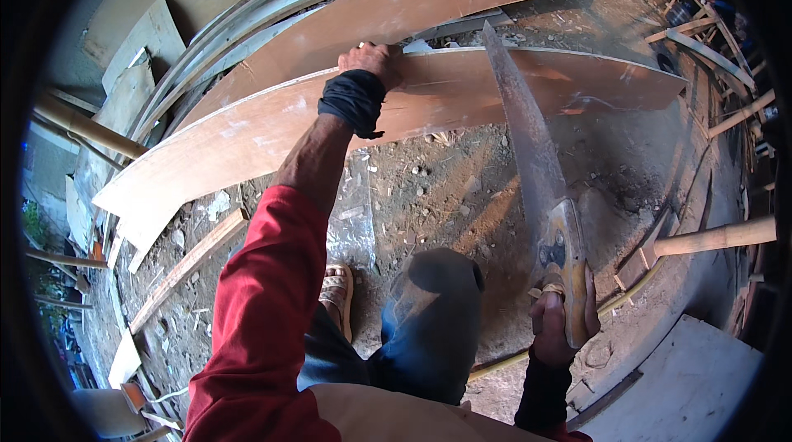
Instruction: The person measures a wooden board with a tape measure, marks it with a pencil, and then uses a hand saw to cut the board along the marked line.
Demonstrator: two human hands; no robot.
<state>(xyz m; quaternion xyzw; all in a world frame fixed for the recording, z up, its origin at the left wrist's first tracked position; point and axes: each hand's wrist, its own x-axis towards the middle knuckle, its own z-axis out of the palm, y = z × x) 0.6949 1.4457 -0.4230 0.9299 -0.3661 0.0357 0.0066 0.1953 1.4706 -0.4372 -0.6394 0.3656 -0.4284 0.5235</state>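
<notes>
A long, thin plywood board [272,124] stands on edge across the view, curved by the lens. My left hand [373,62] grips its upper edge near the middle, fingers over the far side and partly hidden. In my right hand [557,322] is a handsaw [528,132], its wooden handle low at the right and its worn blade pointing away. The blade's tip overlaps the board's top edge in view, to the right of my left hand. Whether the blade touches the board I cannot tell.
Behind the board lean another brown plywood sheet [412,0] and several stacked strips. A wooden batten [188,270] lies on the littered dirt ground at the left. Bamboo poles [718,237] jut in from the right, and a pale panel [681,384] lies lower right.
</notes>
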